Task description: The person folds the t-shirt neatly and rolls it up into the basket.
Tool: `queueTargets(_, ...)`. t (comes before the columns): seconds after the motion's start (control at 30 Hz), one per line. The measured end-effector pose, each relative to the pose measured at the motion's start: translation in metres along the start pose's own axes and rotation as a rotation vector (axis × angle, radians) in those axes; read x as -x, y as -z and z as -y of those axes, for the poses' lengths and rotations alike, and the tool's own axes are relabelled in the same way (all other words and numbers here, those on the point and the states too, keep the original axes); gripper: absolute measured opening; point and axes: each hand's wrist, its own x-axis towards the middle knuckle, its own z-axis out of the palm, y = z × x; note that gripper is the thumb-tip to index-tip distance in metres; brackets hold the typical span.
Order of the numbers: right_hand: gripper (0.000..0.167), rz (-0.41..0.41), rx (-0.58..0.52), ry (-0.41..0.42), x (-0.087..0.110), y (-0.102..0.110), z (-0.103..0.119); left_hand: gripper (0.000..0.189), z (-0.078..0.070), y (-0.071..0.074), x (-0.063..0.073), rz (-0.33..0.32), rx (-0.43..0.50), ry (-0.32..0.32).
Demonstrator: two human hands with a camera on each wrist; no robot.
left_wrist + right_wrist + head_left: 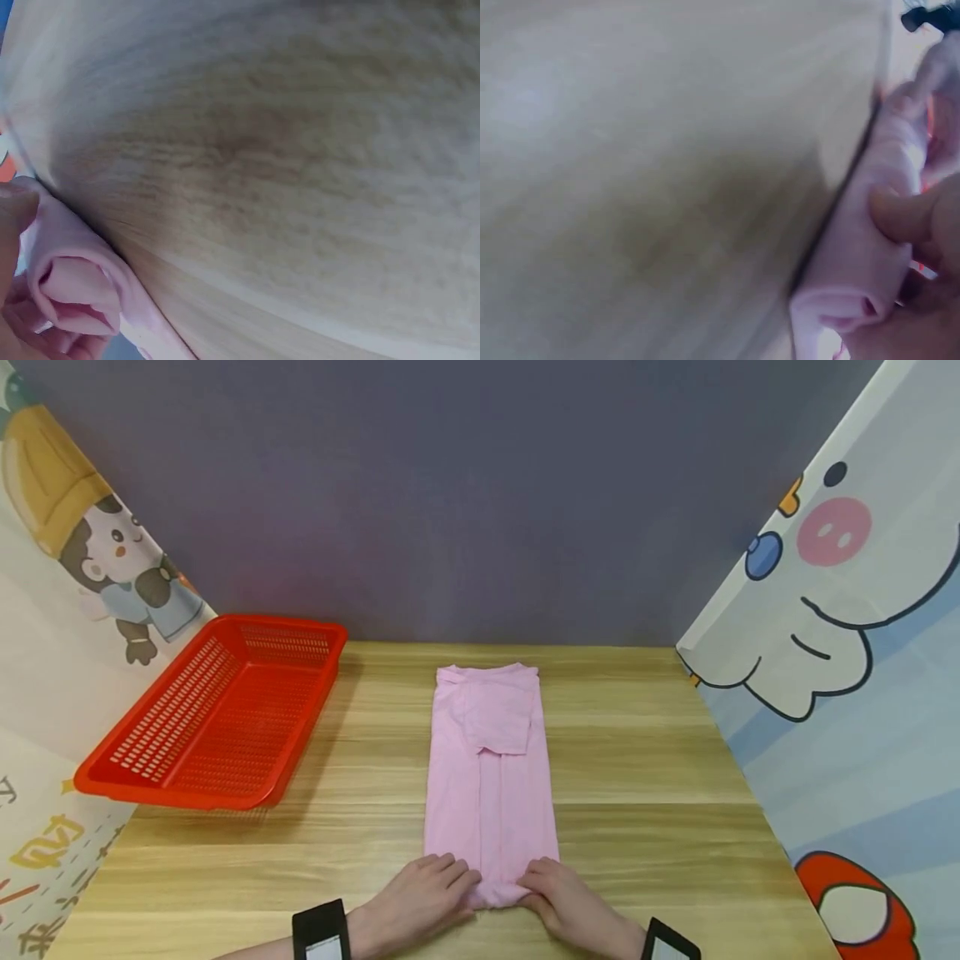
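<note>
A pink shirt (452,785) lies on the table, folded into a long narrow strip with a sleeve laid across its upper part. At its near end the fabric is rolled over. My left hand (420,893) grips the left side of that rolled end, and my right hand (566,906) grips the right side. The left wrist view shows the rolled pink fabric (82,292) as a loose spiral beside the fingers. In the right wrist view, the thumb presses on the roll (847,262), with the other hand's fingers farther along it.
An empty red plastic basket (307,727) with perforated walls stands at the table's left. The wooden table (637,760) meets a dark grey panel (450,502) at the back. Printed cartoon panels (892,710) line both sides.
</note>
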Motion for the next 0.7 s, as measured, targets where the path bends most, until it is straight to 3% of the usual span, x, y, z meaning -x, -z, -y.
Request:
queueTargets(0.07, 0.005, 0.033, -0.022, -0.022, -0.002, 0.003, 0.000, 0.028, 0.001, -0.001, 0.000, -0.009, -0.007, -0.030)
queueTargets(0.13, 0.006, 0.045, -0.016, -0.026, -0.003, 0.004, 0.001, 0.019, 0.002, -0.002, 0.000, 0.004, 0.042, -0.015)
queueTargets(0.23, 0.010, 0.029, 0.079, 0.006, -0.003, 0.004, 0.002, 0.008, 0.000, -0.001, -0.002, 0.049, 0.173, 0.087)
queueTargets(0.37, 0.034, -0.018, 0.218, 0.090, 0.000, -0.001, 0.001, 0.015, -0.003, 0.002, -0.005, 0.133, 0.361, 0.253)
queueTargets(0.47, 0.036, -0.048, 0.237, 0.151, 0.001, -0.004, -0.001, 0.021, -0.003, 0.004, -0.009, 0.201, 0.441, 0.326)
queueTargets(0.6, 0.023, -0.067, 0.192, 0.194, 0.001, -0.005, -0.003, 0.022, -0.004, 0.007, -0.012, 0.239, 0.416, 0.335)
queueTargets(0.7, 0.018, -0.069, 0.103, 0.141, 0.000, -0.006, -0.003, 0.014, -0.004, 0.006, -0.010, 0.182, 0.271, 0.235)
